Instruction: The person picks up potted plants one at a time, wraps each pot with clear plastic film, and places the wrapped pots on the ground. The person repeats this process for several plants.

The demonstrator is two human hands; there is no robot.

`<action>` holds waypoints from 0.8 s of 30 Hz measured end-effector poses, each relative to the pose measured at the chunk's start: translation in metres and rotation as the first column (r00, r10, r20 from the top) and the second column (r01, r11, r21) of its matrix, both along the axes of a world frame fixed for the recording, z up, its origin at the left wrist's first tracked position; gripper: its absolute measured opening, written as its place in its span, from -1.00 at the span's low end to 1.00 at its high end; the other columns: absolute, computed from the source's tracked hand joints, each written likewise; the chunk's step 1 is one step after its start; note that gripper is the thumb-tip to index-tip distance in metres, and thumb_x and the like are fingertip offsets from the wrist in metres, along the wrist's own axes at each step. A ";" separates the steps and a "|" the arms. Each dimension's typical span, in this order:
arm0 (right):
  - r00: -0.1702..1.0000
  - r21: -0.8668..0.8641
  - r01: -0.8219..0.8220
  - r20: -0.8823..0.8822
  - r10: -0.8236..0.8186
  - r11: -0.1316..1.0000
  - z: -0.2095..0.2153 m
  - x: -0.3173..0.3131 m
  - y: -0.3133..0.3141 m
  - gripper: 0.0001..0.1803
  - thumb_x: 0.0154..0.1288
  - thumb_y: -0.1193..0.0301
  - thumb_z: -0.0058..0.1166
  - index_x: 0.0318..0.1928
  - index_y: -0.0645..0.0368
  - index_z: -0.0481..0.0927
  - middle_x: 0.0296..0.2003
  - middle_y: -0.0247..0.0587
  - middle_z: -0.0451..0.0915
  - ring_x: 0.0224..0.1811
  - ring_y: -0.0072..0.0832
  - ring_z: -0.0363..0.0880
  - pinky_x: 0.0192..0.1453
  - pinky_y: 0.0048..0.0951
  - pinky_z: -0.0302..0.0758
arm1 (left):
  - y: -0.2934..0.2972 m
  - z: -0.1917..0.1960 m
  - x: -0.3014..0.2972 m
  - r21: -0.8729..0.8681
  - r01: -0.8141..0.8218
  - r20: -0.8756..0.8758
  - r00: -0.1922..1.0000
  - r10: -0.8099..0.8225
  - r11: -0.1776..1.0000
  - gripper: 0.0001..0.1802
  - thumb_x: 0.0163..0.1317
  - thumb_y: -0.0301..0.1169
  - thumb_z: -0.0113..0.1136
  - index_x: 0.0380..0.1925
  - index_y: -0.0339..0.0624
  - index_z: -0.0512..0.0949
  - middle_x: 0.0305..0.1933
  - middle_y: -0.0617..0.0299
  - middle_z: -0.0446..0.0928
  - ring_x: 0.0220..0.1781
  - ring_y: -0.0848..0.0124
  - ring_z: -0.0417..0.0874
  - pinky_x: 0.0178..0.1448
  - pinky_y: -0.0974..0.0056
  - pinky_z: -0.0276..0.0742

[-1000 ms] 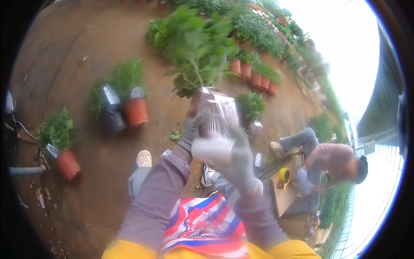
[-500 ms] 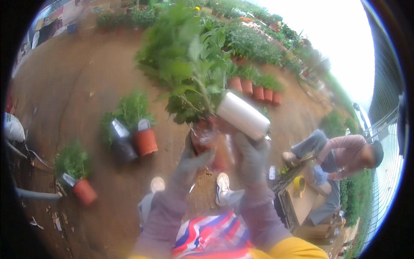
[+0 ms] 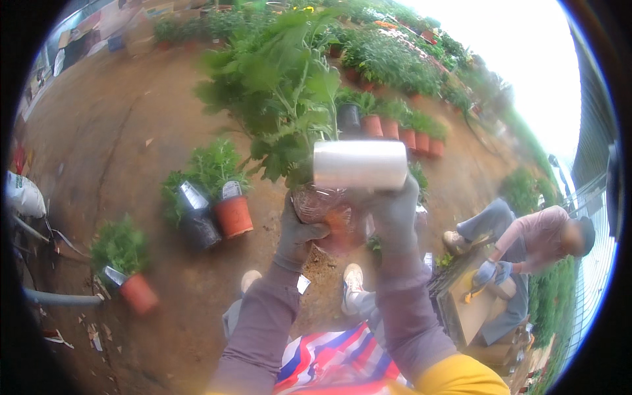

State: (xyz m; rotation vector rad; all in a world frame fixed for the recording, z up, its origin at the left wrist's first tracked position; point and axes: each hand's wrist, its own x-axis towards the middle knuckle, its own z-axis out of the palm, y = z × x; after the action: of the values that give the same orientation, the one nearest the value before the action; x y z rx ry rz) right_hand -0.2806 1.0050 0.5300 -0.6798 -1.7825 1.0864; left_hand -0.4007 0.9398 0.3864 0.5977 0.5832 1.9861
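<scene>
Held up in front of me is a leafy green potted plant [image 3: 283, 99], its reddish pot [image 3: 339, 227] wrapped in clear, shiny film. My left hand [image 3: 294, 234], in a grey glove, grips the pot's left side with the thumb across its front. A roll of clear stretch film [image 3: 360, 164] lies sideways against the top of the pot. The grey-gloved right hand [image 3: 395, 217] is closed on the roll from below, near its right end; some of its fingers are hidden behind the roll.
On the brown ground at left stand a black pot [image 3: 199, 227], a red pot [image 3: 234, 216] and another red pot [image 3: 139, 293], all planted. Several potted plants [image 3: 407, 138] line up ahead. At right a seated person [image 3: 533, 237] handles yellow tape over a cardboard box [image 3: 471, 306].
The film roll has turned from slanting to nearly level across the pot, and my right hand has risen with it. The seated person's hands have moved onto the yellow tape.
</scene>
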 end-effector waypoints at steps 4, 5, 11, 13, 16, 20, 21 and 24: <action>0.981 0.387 -0.091 0.196 0.015 0.918 -0.025 0.028 -0.055 -0.63 0.01 0.49 0.56 -0.16 0.37 0.75 0.14 -0.11 0.62 0.16 -0.45 0.61 0.07 -0.44 0.62 | 0.003 0.000 0.001 0.062 0.067 0.277 0.958 -0.082 0.996 -0.10 -0.02 -0.53 0.43 0.39 -0.16 0.29 0.25 0.11 0.52 0.25 0.23 0.60 0.29 0.13 0.62; 0.993 0.154 -0.068 0.104 0.052 0.986 -0.036 0.042 -0.072 -0.63 -0.01 0.48 0.58 -0.17 0.35 0.76 0.20 -0.12 0.56 0.25 -0.44 0.54 0.13 -0.43 0.60 | 0.004 -0.002 0.001 0.024 0.026 0.257 0.966 -0.031 0.999 -0.16 0.06 -0.49 0.41 0.39 -0.15 0.31 0.25 0.11 0.52 0.25 0.23 0.60 0.30 0.10 0.63; 0.875 0.002 -0.040 0.482 0.034 0.999 -0.121 0.100 -0.073 -0.62 0.22 0.42 0.40 0.04 0.24 0.65 -0.18 -0.25 0.73 -0.28 -0.46 0.73 -0.22 -0.44 0.64 | -0.004 -0.029 0.010 0.163 0.223 0.549 0.789 -0.276 0.961 -0.18 0.31 -0.06 0.34 0.48 -0.08 0.26 0.36 0.11 0.46 0.34 0.12 0.53 0.50 -0.07 0.43; 0.713 0.509 -0.145 0.649 -0.267 0.848 -0.157 0.093 -0.021 -0.75 0.26 0.28 0.28 -0.15 0.14 0.63 -0.28 -0.22 0.69 -0.29 -0.32 0.67 -0.20 -0.32 0.56 | -0.009 -0.037 0.018 0.214 0.224 0.613 0.727 -0.310 0.951 -0.13 0.32 0.06 0.31 0.50 -0.08 0.24 0.42 0.10 0.43 0.41 0.06 0.47 0.56 -0.11 0.33; 0.816 0.312 0.357 0.355 -0.456 0.881 -0.230 0.075 0.059 -0.78 0.19 0.24 0.20 -0.52 0.04 0.64 -0.49 -0.21 0.61 -0.39 -0.23 0.62 -0.25 -0.21 0.47 | -0.016 -0.047 0.025 0.333 0.268 0.596 0.684 -0.422 0.904 -0.13 0.33 0.08 0.30 0.50 -0.09 0.26 0.46 0.08 0.39 0.46 0.04 0.41 0.59 -0.16 0.26; 0.860 0.069 0.331 0.389 -0.331 0.941 -0.326 0.101 0.098 -0.72 0.15 0.25 0.19 -0.65 0.04 0.63 -0.59 -0.15 0.58 -0.40 -0.15 0.64 -0.23 -0.16 0.52 | -0.035 -0.062 0.007 0.131 0.234 0.562 0.783 -0.267 0.963 -0.15 0.33 0.06 0.30 0.49 -0.10 0.26 0.45 0.08 0.40 0.45 0.06 0.42 0.58 -0.14 0.28; 0.670 0.288 0.223 0.649 -0.361 0.931 -0.347 0.114 0.087 -0.71 0.14 0.25 0.20 -0.67 0.05 0.63 -0.58 -0.13 0.59 -0.39 -0.13 0.65 -0.21 -0.13 0.54 | -0.039 -0.067 -0.004 0.073 0.194 0.530 0.824 -0.203 0.978 -0.15 0.33 0.05 0.30 0.49 -0.10 0.26 0.45 0.09 0.40 0.45 0.06 0.42 0.58 -0.13 0.28; 0.266 0.164 0.149 0.943 -0.199 0.975 -0.391 0.141 0.042 -0.75 0.25 0.24 0.20 -0.46 0.13 0.70 -0.37 -0.09 0.66 -0.23 -0.19 0.67 -0.07 -0.18 0.55 | -0.047 -0.075 -0.034 -0.050 0.070 0.452 0.891 -0.040 0.996 -0.16 0.33 0.03 0.30 0.49 -0.10 0.27 0.44 0.09 0.40 0.45 0.08 0.43 0.57 -0.11 0.29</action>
State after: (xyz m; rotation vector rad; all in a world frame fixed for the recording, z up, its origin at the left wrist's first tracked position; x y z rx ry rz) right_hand -0.1401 1.0471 0.1390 -1.7469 -2.6168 0.3837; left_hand -0.4344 0.8923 0.3112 0.0966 0.3355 1.9540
